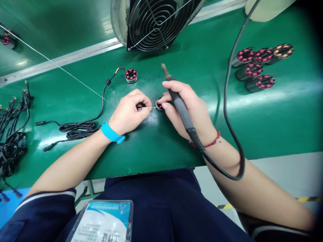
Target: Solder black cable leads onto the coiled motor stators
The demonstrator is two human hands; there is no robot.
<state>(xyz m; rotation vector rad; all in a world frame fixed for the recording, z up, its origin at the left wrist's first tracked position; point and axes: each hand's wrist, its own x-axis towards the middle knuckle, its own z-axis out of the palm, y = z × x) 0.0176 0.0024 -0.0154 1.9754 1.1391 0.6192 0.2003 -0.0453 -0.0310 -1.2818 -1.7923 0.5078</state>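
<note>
My left hand [132, 111] is closed in a pinch on the end of a black cable, close to a small motor stator [159, 105]. Thumb and fingers of my right hand [186, 104] touch that stator, which they partly cover. The same hand also holds a soldering iron [180, 104], its tip pointing up and away from the stator. Beyond my left hand stands another stator [131, 75] with red windings, joined to a black cable [103, 97]. Coiled cable [78, 127] lies beside my left wrist.
A fan with a wire guard [158, 23] stands at the back. Several stators [259, 69] are grouped at the right. Bundled black cables [12, 144] lie at the left edge. The iron's cord [227, 84] hangs over my right forearm. A thin solder wire [63, 69] crosses the left side.
</note>
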